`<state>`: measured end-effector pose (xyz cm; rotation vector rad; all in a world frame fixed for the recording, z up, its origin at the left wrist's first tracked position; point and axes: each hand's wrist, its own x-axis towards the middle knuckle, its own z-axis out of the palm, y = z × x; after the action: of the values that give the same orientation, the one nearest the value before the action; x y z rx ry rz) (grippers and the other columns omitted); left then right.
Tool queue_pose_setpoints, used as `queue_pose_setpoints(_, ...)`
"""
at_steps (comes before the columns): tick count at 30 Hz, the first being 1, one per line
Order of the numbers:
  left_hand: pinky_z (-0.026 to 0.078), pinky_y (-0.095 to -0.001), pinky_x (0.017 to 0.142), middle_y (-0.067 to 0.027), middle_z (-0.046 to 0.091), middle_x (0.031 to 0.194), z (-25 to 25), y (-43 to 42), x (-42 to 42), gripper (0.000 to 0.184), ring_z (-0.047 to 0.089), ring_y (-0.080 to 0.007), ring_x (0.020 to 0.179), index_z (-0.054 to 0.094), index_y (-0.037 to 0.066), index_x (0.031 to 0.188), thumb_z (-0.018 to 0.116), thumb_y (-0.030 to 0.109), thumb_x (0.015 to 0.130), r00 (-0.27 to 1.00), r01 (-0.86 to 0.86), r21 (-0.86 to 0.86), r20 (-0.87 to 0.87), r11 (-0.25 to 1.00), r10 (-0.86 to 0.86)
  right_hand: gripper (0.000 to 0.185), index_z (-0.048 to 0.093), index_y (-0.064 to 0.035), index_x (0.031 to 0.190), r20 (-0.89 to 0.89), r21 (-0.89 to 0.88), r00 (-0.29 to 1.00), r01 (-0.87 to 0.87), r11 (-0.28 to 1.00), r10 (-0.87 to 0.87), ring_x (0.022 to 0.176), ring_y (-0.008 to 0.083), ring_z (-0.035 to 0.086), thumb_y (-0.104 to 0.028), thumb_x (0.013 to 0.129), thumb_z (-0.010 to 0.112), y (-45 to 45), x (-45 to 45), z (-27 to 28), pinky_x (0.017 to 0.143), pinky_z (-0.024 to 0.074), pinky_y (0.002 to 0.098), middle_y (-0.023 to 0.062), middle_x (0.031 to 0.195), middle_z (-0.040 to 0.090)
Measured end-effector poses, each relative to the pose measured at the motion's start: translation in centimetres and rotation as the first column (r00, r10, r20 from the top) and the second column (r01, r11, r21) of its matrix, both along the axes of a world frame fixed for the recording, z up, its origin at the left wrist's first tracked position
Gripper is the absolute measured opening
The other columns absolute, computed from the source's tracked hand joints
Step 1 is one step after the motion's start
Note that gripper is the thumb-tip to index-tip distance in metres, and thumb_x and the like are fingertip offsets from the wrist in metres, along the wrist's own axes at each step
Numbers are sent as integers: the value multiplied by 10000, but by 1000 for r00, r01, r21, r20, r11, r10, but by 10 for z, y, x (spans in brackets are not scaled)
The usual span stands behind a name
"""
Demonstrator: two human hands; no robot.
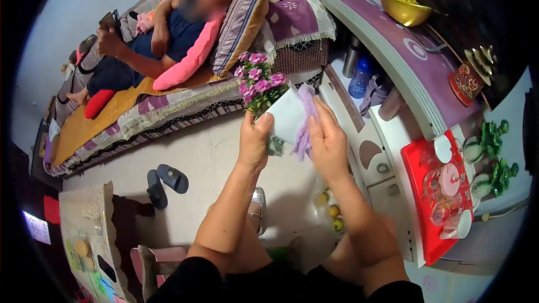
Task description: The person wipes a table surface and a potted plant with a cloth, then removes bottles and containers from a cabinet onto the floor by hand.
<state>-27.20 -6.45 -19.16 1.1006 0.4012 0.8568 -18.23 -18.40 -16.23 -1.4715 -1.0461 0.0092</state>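
Note:
A white pot (285, 116) with pink-purple flowers (260, 81) and green leaves is held up in front of me, tilted to the left. My left hand (255, 139) grips its left side near the leaves, the thumb on the white surface. In my right hand (327, 137) is a light purple cloth (304, 124), pressed against the right end of the pot. Part of the cloth hangs below it. The fingers behind the pot are partly hidden.
A person (163, 33) lies on the couch (140, 109) at the upper left. Slippers (167, 184) lie on the floor. At right, a cabinet bears a gold bowl (405, 5) and a red tray (416, 191) with cups. A table (90, 213) stands lower left, beside a stool.

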Motion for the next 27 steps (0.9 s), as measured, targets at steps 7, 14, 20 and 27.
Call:
queue_pose_setpoints(7, 430, -292, 837, -94, 542, 1067, 7, -17, 8, 481, 517, -153, 942, 425, -2, 1168, 655, 168, 781, 983, -176, 138, -29, 975, 182, 443, 415, 4, 1291, 433, 5, 880, 213, 977, -194, 1231, 356, 377, -29, 851, 460, 12, -11, -17, 1008, 321, 395, 180, 1361, 364)
queue_pose_setpoints(14, 431, -300, 830, -117, 566, 1025, 2, -7, 8, 501, 524, -155, 935, 427, -17, 1139, 684, 186, 760, 957, -268, 257, -40, 929, 287, 452, 442, 1, 1271, 490, -56, 861, 189, 980, -138, 1228, 363, 375, -15, 821, 482, 13, -29, -26, 1020, 305, 418, 174, 1346, 387)
queue_pose_setpoints(20, 472, -304, 731, -126, 589, 955, 13, -13, 6, 509, 572, -181, 804, 437, -24, 1070, 722, 206, 717, 934, -310, 386, -46, 869, 354, 475, 401, 14, 1292, 523, -78, 841, 208, 975, -138, 1236, 355, 361, -21, 823, 467, 13, -13, -19, 1030, 286, 420, 181, 1342, 387)
queue_pose_setpoints(27, 471, -300, 749, -137, 588, 967, 5, -17, 14, 563, 577, -179, 836, 430, -34, 1076, 744, 215, 681, 932, -300, 427, -59, 853, 357, 457, 360, 31, 1312, 364, -43, 920, 173, 984, -146, 1250, 346, 355, -53, 867, 421, 15, 1, -11, 1021, 301, 394, 189, 1360, 360)
